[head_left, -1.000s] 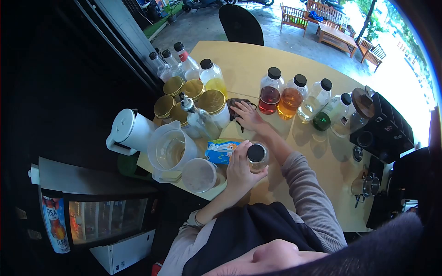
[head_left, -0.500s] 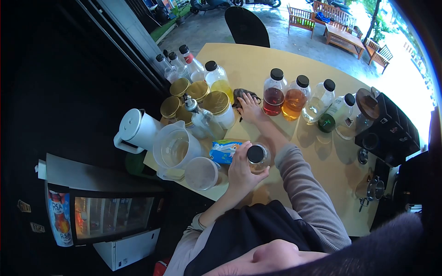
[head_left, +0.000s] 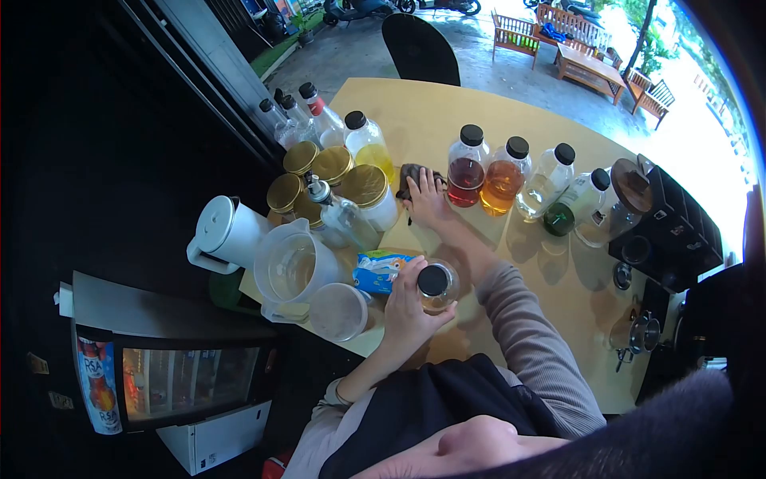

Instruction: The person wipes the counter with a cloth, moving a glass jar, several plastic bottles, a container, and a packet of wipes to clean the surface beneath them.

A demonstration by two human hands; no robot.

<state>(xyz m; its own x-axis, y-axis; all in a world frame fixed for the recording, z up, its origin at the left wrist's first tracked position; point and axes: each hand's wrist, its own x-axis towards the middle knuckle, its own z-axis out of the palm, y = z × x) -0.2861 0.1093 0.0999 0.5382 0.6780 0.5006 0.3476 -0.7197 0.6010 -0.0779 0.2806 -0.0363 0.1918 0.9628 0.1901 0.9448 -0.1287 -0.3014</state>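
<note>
My left hand is wrapped round a clear bottle with a black cap near the table's front edge. A blue tissue pack lies just left of that bottle. Farther out, my right hand presses on a crumpled dark cloth, its fingers spread over it. Right of this hand stands a bottle of red liquid, with a bottle of amber liquid beside it.
Gold-lidded jars, a pump bottle, a clear pitcher and a white kettle crowd the left side. More bottles and a black machine stand right. A round-lidded tub sits front left.
The view has shifted slightly, moving most things a little left and down in the picture. Both hands keep their places on the bottle and the cloth.
</note>
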